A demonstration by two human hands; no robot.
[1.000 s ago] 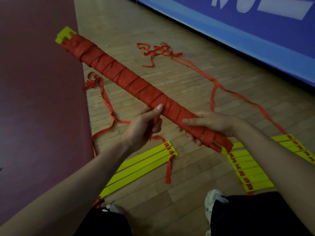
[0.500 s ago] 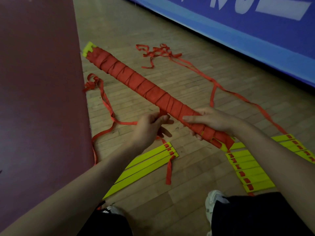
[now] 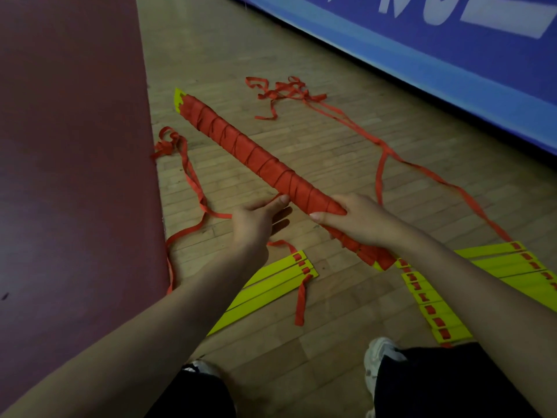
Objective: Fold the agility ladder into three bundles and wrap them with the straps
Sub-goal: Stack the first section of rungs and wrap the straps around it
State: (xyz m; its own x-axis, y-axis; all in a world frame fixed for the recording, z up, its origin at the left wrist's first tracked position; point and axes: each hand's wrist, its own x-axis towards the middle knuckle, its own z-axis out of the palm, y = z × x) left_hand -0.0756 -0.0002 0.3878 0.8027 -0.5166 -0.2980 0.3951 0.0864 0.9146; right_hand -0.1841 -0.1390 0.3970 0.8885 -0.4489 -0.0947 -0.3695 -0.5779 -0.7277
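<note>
Three groups of yellow ladder rungs are in view. One is the wrapped bundle (image 3: 259, 164), wound along nearly its whole length in overlapping diagonal turns of red strap, so only a yellow tip pokes out at the far end and a sliver at the near end. It lies slanted between both hands, its far end towards the dark red mat (image 3: 75, 146); whether that end touches the wooden floor (image 3: 316, 146) I cannot tell.

The right hand (image 3: 358, 221) is curled round the bundle near its near end and grips it. The left hand (image 3: 256, 221) is released, its fingers straight beneath the bundle and its thumb touching the wrapping.

Two groups lie unwrapped on the floor. The left stack (image 3: 265, 294) shows four flat rungs side by side with red tabs at their ends and a short strap trailing from it. The right stack (image 3: 437, 309) is fanned out in overlapping steps and partly hidden by the right forearm, so I cannot count it.

Two tangles of loose red straps (image 3: 286, 92) lie farther out, one beside the mat and one near the blue wall padding (image 3: 452, 55). Two white shoes (image 3: 379, 354) show at the bottom.
</note>
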